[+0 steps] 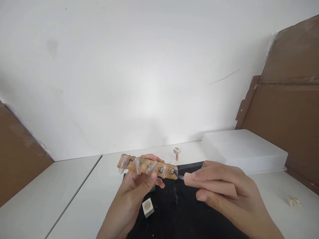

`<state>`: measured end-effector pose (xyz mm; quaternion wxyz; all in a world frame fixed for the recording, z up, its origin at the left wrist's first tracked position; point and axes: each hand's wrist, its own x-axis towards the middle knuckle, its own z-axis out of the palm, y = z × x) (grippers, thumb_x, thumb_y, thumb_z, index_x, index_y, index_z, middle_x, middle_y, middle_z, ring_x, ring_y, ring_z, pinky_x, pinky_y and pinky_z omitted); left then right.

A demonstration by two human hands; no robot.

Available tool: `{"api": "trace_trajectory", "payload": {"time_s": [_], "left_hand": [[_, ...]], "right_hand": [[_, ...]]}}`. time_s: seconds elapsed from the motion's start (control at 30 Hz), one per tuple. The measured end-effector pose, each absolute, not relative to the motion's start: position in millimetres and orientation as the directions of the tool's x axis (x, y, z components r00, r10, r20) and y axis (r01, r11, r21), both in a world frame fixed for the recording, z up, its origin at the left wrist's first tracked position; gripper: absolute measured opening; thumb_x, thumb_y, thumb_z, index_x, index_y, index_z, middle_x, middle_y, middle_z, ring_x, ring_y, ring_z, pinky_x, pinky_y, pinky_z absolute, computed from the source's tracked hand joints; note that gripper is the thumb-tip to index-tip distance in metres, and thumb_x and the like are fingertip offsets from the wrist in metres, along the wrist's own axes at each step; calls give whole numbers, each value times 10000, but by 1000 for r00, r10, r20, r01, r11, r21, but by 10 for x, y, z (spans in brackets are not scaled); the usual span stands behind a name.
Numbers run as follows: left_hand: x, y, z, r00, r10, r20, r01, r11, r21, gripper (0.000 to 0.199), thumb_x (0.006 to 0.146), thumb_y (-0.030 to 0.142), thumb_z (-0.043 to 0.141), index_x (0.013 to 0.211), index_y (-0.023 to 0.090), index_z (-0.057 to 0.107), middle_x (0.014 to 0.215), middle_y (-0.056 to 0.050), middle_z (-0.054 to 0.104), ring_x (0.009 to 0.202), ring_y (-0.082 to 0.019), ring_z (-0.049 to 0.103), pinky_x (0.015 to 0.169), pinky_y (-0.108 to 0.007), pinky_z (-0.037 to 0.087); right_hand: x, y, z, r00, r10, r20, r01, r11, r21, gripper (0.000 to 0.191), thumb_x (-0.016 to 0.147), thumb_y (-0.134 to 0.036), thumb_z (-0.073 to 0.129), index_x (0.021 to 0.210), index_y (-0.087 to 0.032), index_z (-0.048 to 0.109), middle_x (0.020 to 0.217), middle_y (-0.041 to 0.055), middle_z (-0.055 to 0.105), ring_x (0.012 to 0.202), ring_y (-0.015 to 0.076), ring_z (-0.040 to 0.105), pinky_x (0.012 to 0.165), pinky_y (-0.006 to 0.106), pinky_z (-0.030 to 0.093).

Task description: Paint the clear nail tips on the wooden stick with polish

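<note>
At the black mat's (194, 215) eleven o'clock, the left hand (136, 191) is closed around a wooden strip (144, 163). At the strip's three o'clock, the right hand (230, 182) pinches a pink-handled tool (211, 186).

Bare forearms (116, 212), bare fingers (216, 173), short nails (202, 198).

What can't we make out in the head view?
All in the head view:
Back of the strip: turned away, partly behind the left hand.
Dark tip of the tool in the right hand: too small to tell whether it touches the strip.
Green thing: mostly behind the left hand.
Cube marking: too small to read.
Mat: cut off by the bottom edge.
</note>
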<state>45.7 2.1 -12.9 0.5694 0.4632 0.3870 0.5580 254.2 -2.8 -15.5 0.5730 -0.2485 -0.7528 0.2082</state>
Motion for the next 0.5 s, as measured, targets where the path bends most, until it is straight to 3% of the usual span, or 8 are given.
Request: {"api": "trace_trajectory", "payload": {"time_s": [0.13,0.33,0.5], "left_hand": [[446,23,-117,80,994,81,-265,-57,963,157,790,338,739,932,271,720,993,-20,647,730,-165,577,730,-325,467],[449,16,-134,87,992,86,-268,-60,962,167,789,343,741,938,269,724,973,-23,653,732,-173,573,723,-333,463],[455,30,-135,86,994,71,-274,-45,961,175,789,358,744,944,279,723,1031,-26,658,781,-176,576,728,-320,466]], "right_hand": [[2516,-35,-131,-241,598,764,58,795,-604,114,837,-281,772,940,-315,737,739,-26,794,563,164,695,556,283,572],[2540,-13,-195,-149,611,777,144,791,-594,278,881,-224,719,1099,-395,735,745,-16,772,544,176,647,496,302,506],[2562,11,-167,-244,590,769,76,803,-591,166,835,-306,774,1001,-308,764,756,-15,782,535,138,601,499,268,474]]}}
